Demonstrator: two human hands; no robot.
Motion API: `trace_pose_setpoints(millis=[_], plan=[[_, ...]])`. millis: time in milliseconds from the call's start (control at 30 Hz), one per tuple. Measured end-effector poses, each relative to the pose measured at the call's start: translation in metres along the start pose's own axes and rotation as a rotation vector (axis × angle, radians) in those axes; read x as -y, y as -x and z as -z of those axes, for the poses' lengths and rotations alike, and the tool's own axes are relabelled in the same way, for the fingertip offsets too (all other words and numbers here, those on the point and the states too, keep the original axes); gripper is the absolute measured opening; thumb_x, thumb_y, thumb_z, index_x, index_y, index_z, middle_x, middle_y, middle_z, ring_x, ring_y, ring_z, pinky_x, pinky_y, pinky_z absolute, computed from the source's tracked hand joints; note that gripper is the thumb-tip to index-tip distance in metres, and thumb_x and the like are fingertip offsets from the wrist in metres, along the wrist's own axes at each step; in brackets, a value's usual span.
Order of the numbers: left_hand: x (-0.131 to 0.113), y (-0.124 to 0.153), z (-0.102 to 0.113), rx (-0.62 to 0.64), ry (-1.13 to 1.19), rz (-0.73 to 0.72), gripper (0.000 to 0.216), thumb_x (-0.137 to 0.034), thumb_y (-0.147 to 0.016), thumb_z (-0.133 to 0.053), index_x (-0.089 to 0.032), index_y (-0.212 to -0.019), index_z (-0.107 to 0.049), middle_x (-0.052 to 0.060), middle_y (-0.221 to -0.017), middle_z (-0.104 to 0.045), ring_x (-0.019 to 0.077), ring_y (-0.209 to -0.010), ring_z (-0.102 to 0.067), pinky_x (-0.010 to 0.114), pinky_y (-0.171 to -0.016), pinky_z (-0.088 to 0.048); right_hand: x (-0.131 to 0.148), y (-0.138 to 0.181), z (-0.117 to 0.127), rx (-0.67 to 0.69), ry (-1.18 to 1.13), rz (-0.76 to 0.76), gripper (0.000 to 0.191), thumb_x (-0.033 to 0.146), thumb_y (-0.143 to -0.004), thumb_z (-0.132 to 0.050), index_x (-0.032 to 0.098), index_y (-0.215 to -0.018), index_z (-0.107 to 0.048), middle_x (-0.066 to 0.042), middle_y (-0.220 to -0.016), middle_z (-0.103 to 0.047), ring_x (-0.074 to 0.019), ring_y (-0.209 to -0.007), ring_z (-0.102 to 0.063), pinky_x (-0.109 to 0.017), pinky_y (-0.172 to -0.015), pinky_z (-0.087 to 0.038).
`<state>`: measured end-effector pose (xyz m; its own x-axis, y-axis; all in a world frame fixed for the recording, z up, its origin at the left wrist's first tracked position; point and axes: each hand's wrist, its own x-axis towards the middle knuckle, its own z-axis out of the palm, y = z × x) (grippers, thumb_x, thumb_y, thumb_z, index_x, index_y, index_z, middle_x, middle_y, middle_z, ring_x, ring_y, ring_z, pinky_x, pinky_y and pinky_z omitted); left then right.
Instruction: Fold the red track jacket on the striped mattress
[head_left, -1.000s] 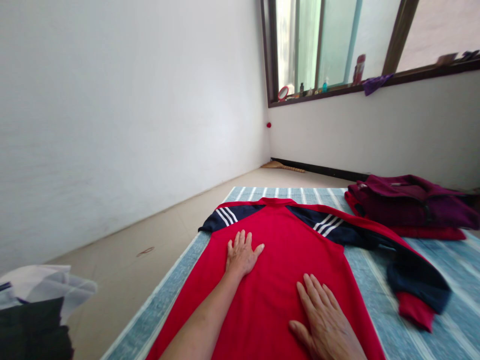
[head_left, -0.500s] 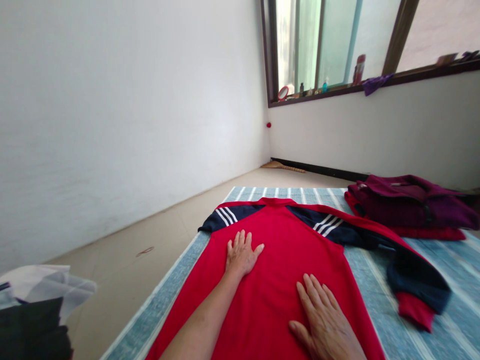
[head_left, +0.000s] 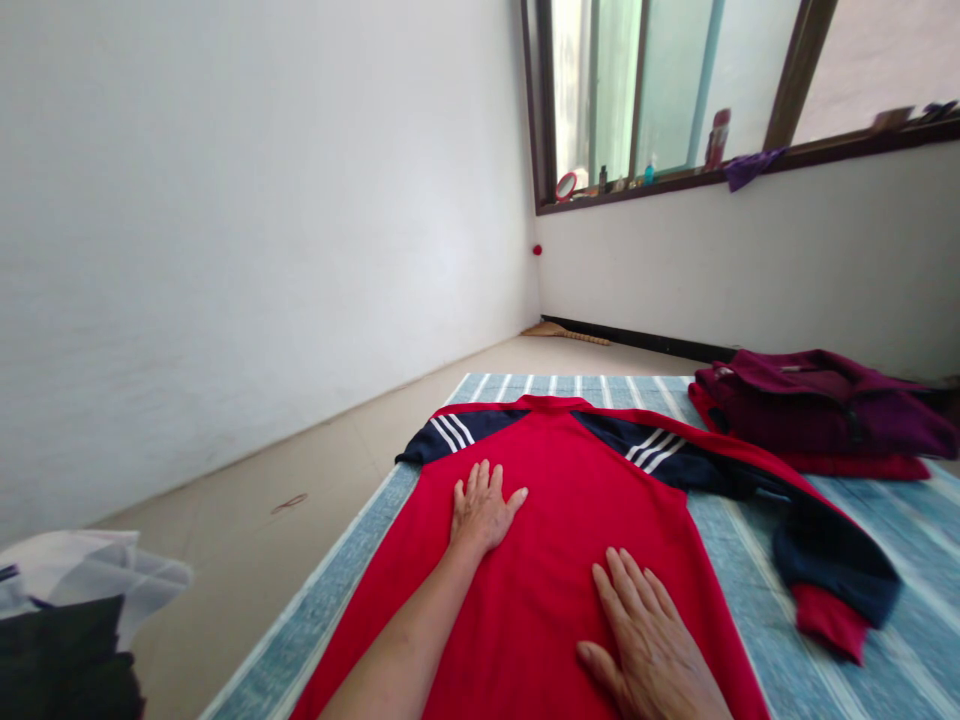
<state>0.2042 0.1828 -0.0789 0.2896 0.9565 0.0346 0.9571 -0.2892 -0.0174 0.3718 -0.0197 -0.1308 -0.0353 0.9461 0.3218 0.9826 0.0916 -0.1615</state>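
A red jacket (head_left: 570,500) with navy shoulders and white stripes lies flat, back up, on a blue striped mat (head_left: 862,660). My left hand (head_left: 484,505) rests flat on the upper left of the jacket's back, fingers stretched out. Lower and to the right, my right hand (head_left: 652,640) lies flat on the red cloth, fingers spread, holding nothing. The jacket's right sleeve (head_left: 832,565) bends across the mat, its red cuff at the lower right. The left sleeve is tucked out of sight.
A pile of folded maroon and red clothes (head_left: 817,410) sits on the mat's far right. White and dark cloth (head_left: 67,620) lies at the lower left. Tan floor (head_left: 300,470) runs along the white wall. Bottles stand on the window sill (head_left: 675,175).
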Motion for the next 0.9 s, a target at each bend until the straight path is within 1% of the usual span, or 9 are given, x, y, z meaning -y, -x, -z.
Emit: trace_pose_setpoints(millis=[467,900], plan=[[0.0,0.0,0.0013,0.014,0.005,0.003,0.078,-0.068,-0.086,-0.015,-0.017,-0.143,-0.028,0.012,-0.151,-0.021,0.0255,-0.14,-0.013,0.049,-0.11,-0.015,-0.0002,-0.0009,0.0015,-0.007,0.016,0.003,0.066,0.063,-0.086,-0.04,0.016,-0.132,-0.051,-0.015,-0.138,-0.04,-0.0327,-0.128,-0.036,-0.049,-0.1,-0.038],[0.0004,-0.0003,-0.0007,-0.008,-0.006,-0.002,0.077,-0.068,-0.086,-0.016,-0.017,-0.142,-0.029,0.012,-0.151,-0.023,0.0253,-0.14,-0.014,0.05,-0.11,-0.016,-0.0006,0.0002,-0.0004,-0.017,0.016,0.016,0.067,0.064,-0.086,-0.039,0.016,-0.131,-0.051,-0.016,-0.138,-0.041,-0.0338,-0.127,-0.037,-0.05,-0.099,-0.039]])
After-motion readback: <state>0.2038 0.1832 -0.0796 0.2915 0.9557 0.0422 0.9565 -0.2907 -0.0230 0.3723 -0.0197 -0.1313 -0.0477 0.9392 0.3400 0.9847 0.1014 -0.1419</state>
